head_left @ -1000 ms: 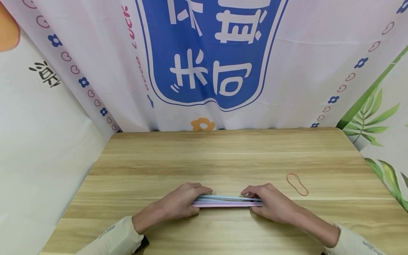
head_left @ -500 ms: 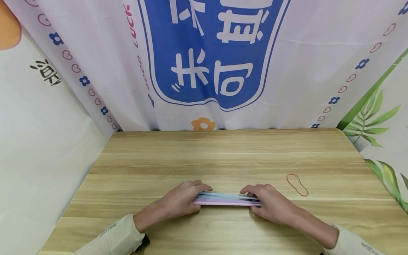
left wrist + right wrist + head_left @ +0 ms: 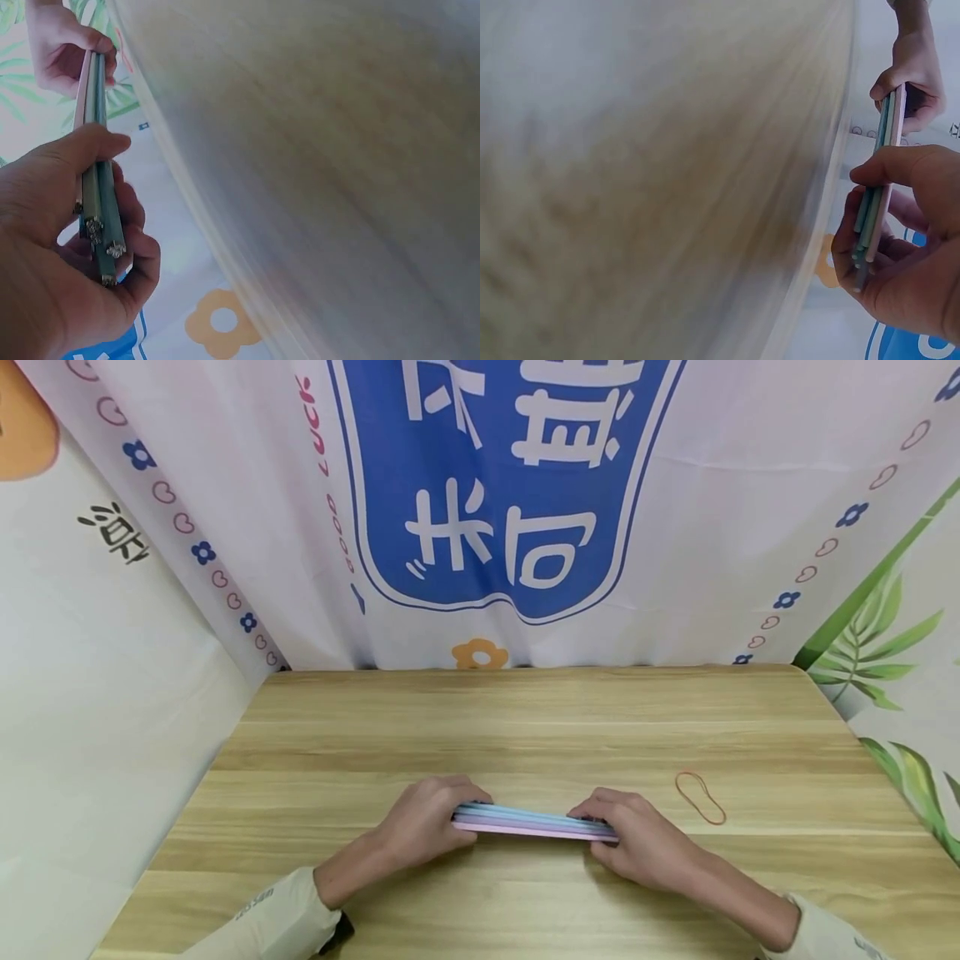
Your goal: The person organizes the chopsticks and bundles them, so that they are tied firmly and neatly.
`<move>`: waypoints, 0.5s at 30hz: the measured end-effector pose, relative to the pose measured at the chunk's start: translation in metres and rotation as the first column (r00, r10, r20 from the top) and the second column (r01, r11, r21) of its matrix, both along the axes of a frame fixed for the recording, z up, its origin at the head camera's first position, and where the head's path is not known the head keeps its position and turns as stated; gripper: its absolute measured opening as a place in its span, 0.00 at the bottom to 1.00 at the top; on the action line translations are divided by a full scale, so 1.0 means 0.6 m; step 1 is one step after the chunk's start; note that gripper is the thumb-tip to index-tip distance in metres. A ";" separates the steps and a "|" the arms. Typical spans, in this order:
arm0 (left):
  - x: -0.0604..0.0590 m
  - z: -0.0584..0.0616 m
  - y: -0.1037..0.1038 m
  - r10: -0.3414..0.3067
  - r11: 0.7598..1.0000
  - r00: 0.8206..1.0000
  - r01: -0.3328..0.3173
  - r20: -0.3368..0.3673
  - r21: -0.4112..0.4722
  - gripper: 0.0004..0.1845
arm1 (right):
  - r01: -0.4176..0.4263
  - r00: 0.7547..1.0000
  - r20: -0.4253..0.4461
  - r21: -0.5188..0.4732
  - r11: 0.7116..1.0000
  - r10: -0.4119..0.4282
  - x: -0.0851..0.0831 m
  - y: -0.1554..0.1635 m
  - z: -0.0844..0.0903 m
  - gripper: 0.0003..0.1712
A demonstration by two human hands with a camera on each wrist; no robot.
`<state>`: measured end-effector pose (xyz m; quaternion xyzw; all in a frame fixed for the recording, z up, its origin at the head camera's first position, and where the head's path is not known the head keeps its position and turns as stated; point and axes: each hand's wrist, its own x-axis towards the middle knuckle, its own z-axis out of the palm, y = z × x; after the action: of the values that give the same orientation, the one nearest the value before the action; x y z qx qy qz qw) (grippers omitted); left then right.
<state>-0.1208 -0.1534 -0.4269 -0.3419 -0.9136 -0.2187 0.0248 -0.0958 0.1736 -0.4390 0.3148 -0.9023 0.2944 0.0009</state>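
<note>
A bundle of several pastel chopsticks (image 3: 532, 824), in pink, lilac and blue, spans the gap between both hands above the table. The left hand (image 3: 423, 814) grips one end, thumb on the near side and fingers on the far side. At the other end, the right hand (image 3: 641, 839) holds it in the same way. In the left wrist view, thick patterned ends of the chopsticks (image 3: 91, 169) stick out unevenly below the left thumb. Thinner rounded tips of the chopsticks (image 3: 874, 214) show within the right hand in the right wrist view.
A thin red rubber band (image 3: 707, 791) lies on the wooden table (image 3: 525, 718) to the right, beyond the right hand. Behind the table hangs a printed cloth (image 3: 712, 552); white printed sheets (image 3: 135, 693) border the sides.
The left hand has moved slightly up in the head view, so the bundle now slants down to the right. The chopsticks lie closer together. The rubber band stays in place.
</note>
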 end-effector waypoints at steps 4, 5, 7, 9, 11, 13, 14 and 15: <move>0.004 -0.001 0.004 0.069 0.997 0.995 -0.066 -0.067 0.033 0.18 | 0.020 0.999 -0.025 -0.035 0.999 -0.020 0.001 0.000 0.003 0.22; 0.005 -0.001 0.005 0.091 0.995 0.993 -0.087 -0.078 0.050 0.17 | 0.027 0.999 -0.027 -0.052 0.998 -0.028 0.001 0.000 0.004 0.22; 0.007 0.000 0.008 0.130 0.988 0.988 -0.122 -0.086 0.092 0.17 | 0.041 0.999 -0.024 -0.094 0.995 -0.043 0.001 0.000 0.006 0.22; 0.007 0.002 0.011 0.155 0.980 0.985 -0.144 -0.076 0.136 0.16 | 0.051 0.998 -0.032 -0.139 0.989 -0.056 0.001 -0.001 0.008 0.22; 0.007 0.005 0.013 0.168 0.972 0.985 -0.157 -0.047 0.175 0.16 | 0.068 0.996 -0.044 -0.183 0.981 -0.078 0.001 -0.003 0.010 0.22; 0.007 0.007 0.016 0.168 0.966 0.986 -0.160 -0.019 0.202 0.16 | 0.088 0.993 -0.055 -0.219 0.972 -0.102 0.000 -0.004 0.011 0.21; 0.007 0.008 0.017 0.166 0.964 0.986 -0.160 -0.010 0.211 0.16 | 0.098 0.992 -0.056 -0.233 0.968 -0.114 -0.001 -0.005 0.010 0.21; 0.007 0.009 0.019 0.163 0.962 0.987 -0.159 0.001 0.220 0.16 | 0.109 0.991 -0.052 -0.247 0.963 -0.125 -0.002 -0.006 0.010 0.21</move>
<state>-0.1168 -0.1420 -0.4214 -0.2637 -0.9083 -0.3128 0.0877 -0.0969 0.1702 -0.4329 0.2681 -0.8759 0.3915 0.0871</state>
